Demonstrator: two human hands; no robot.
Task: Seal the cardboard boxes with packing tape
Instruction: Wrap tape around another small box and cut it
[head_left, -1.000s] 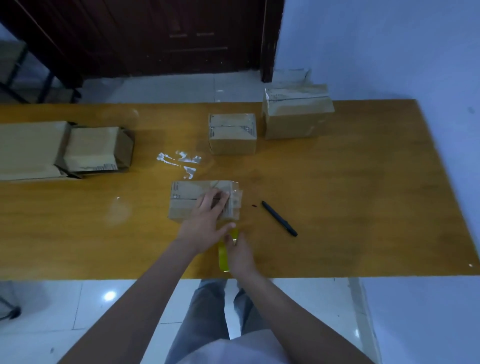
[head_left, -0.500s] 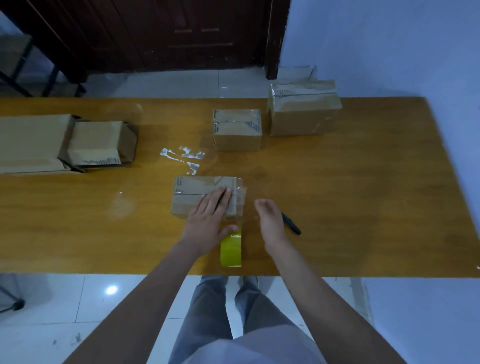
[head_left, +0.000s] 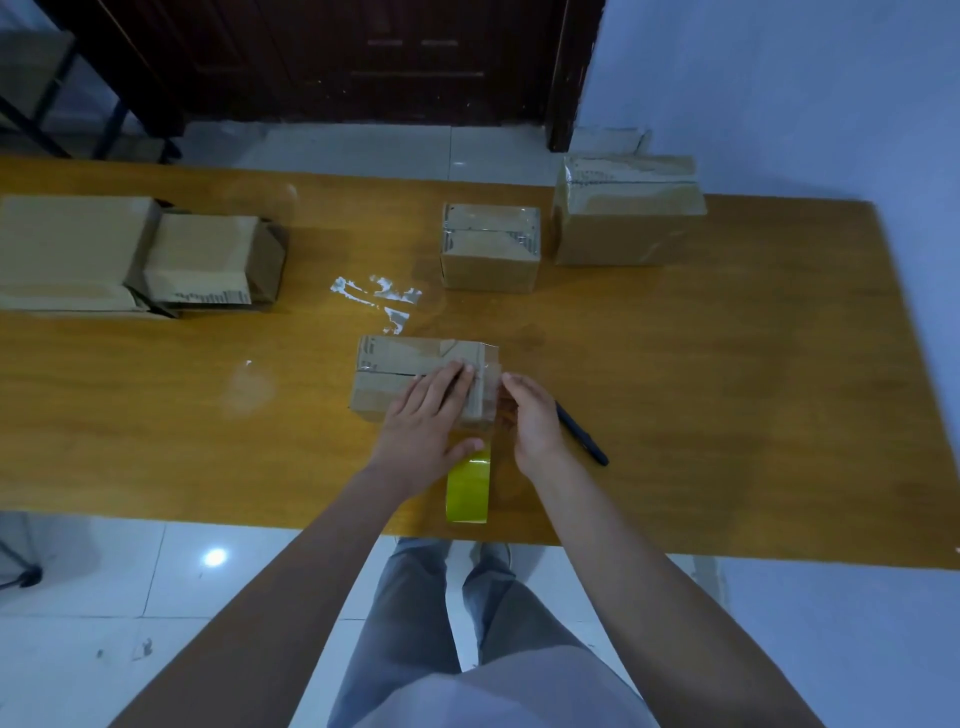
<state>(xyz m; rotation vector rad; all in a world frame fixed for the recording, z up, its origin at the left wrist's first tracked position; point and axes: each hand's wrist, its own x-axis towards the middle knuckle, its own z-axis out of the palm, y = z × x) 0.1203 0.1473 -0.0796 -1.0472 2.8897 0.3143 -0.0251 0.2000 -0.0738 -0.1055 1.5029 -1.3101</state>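
A small brown cardboard box (head_left: 410, 376) is set near the middle of the long orange-brown wooden table (head_left: 727, 389), toward the near edge. The left hand (head_left: 428, 421) is laid flat on the box's top, its fingers straight and pressed over the seam, nothing being grasped. The right hand (head_left: 530, 415) is placed against the right end of the box, where a strip of clear tape (head_left: 488, 374) is folded over the edge; its fingers seem to be curled onto that tape, though the contact is partly hidden and a true pinch cannot be confirmed. A yellow roll of packing tape (head_left: 467, 488) is stood on edge just near of the box, below the left thumb. A black pen (head_left: 584, 436) is seen just right of the right hand, partly covered by it. Further away, two taped brown boxes are set side by side (the smaller taped box (head_left: 491, 247) left of the larger taped box (head_left: 628, 210)). At the far left, flattened cardboard pieces (head_left: 130, 254) are piled, and crumpled scraps of clear tape (head_left: 379, 299) are stuck to the tabletop.
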